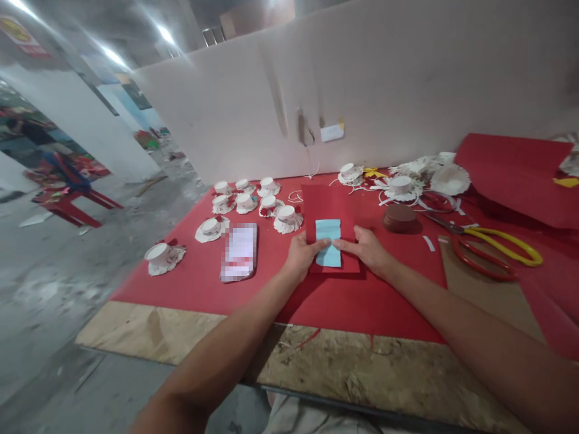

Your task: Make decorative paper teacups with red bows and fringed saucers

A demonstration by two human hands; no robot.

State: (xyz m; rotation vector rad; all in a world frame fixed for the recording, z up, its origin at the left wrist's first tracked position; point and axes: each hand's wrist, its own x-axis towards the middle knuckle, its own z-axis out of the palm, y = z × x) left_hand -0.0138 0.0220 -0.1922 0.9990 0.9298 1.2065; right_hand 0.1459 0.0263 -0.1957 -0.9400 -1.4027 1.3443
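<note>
A red card (326, 202) is held over the red-covered table by both hands, with a light blue piece of paper (328, 230) lying on top of it. My left hand (302, 255) grips the card's left edge, its thumb pressing on the blue paper. From the opposite edge my right hand (369, 248) grips the same card, and its thumb also rests on the paper, close to the left thumb. The other fingers are mostly hidden beneath the card. Beyond the right hand sits a round brown block (400, 218).
Several white cups with frilled bases (287, 218) stand at the left and back. A pixelated flat object (239, 252) lies left of my hands. Scissors (484, 256) with yellow and red handles lie right, near a large red sheet (506, 175). A white panel (362, 78) rises behind.
</note>
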